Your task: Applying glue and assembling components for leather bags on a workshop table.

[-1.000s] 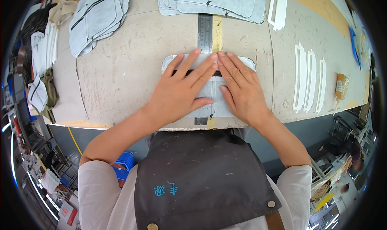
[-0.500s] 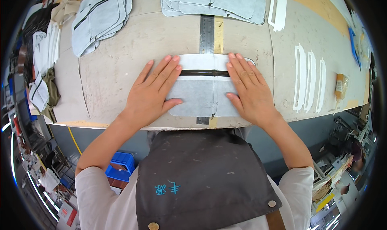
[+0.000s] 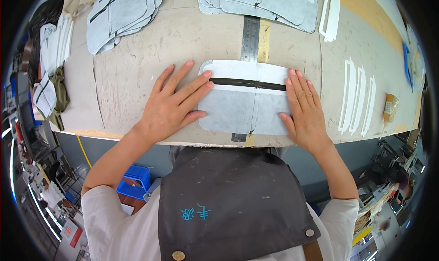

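Observation:
A pale grey fabric panel (image 3: pixel 228 106) with a white upper strip and a black zipper (image 3: pixel 233 83) across it lies flat on the table, over a metal ruler (image 3: pixel 250 37). My left hand (image 3: pixel 171 99) rests at its left edge, fingers spread, two fingertips touching the zipper's end and the thumb on the grey part. On the right side of the panel, my right hand (image 3: pixel 305 110) lies flat with fingers stretched and close together, covering the zipper's right end. Neither hand grips anything.
Stacks of similar grey panels lie at the far left (image 3: pixel 123 14) and far middle (image 3: pixel 270 5). White strip frames (image 3: pixel 347 96) and a small amber bottle (image 3: pixel 390 107) are on the right. A blue crate (image 3: pixel 135 181) stands below the table's front edge.
My left hand has slid outward, its fingers now more spread and mostly off the panel. My right hand has moved outward too, uncovering more of the panel. The view has shifted slightly.

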`<control>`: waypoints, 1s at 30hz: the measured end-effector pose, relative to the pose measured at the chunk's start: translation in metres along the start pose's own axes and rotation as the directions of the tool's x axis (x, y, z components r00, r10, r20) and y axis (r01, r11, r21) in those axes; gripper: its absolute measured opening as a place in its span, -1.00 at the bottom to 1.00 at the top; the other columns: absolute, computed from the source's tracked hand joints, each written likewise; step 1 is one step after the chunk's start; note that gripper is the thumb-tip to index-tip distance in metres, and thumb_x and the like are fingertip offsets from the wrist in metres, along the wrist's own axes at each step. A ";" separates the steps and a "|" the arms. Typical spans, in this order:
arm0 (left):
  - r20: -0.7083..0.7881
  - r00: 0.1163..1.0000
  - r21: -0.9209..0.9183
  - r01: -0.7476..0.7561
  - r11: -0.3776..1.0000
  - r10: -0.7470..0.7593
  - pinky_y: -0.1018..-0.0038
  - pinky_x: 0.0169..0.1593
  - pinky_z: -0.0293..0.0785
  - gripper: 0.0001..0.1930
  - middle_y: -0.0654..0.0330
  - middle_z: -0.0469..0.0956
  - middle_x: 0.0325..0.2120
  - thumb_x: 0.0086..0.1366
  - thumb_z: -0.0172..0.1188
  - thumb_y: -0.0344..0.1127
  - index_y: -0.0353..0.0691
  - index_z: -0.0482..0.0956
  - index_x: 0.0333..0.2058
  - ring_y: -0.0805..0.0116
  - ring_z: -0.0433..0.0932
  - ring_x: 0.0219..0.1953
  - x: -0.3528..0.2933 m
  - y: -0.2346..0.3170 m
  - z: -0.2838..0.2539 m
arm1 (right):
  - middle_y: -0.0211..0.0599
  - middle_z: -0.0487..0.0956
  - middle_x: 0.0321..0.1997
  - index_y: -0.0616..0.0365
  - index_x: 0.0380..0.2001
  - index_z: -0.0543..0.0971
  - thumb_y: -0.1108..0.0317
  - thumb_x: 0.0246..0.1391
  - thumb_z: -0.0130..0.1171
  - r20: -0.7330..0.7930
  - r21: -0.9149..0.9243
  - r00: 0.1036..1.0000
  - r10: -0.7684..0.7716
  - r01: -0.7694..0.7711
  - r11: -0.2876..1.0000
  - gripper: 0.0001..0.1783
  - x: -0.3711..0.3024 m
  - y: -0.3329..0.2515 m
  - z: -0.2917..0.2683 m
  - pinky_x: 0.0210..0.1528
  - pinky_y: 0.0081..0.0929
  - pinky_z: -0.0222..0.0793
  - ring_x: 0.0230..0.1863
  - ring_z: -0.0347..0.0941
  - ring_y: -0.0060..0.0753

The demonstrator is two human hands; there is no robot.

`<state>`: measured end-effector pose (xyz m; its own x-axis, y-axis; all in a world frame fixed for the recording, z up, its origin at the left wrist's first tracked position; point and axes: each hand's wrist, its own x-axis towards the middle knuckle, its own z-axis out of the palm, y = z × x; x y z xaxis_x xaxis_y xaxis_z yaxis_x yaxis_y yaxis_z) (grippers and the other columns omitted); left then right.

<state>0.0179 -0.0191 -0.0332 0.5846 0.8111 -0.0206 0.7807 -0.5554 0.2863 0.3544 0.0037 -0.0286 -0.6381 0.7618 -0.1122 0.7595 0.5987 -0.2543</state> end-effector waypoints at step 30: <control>-0.286 0.953 -0.196 -0.161 0.967 0.101 0.24 0.09 0.40 -0.63 0.05 0.51 -0.03 0.02 0.36 -0.47 -0.32 0.54 -0.15 -0.01 0.42 0.10 0.082 0.026 0.003 | -0.10 0.45 0.20 0.29 -0.09 0.55 0.45 -0.06 0.27 -0.294 -0.142 0.950 -0.103 0.063 0.988 -0.61 -0.008 0.004 0.003 0.19 -0.21 0.27 0.25 0.33 -0.16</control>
<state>0.0868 0.0322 -0.0307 0.5726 0.7696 0.2827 0.6177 -0.6317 0.4684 0.3623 -0.0006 -0.0315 -0.6473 0.7350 0.2019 0.7281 0.6747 -0.1215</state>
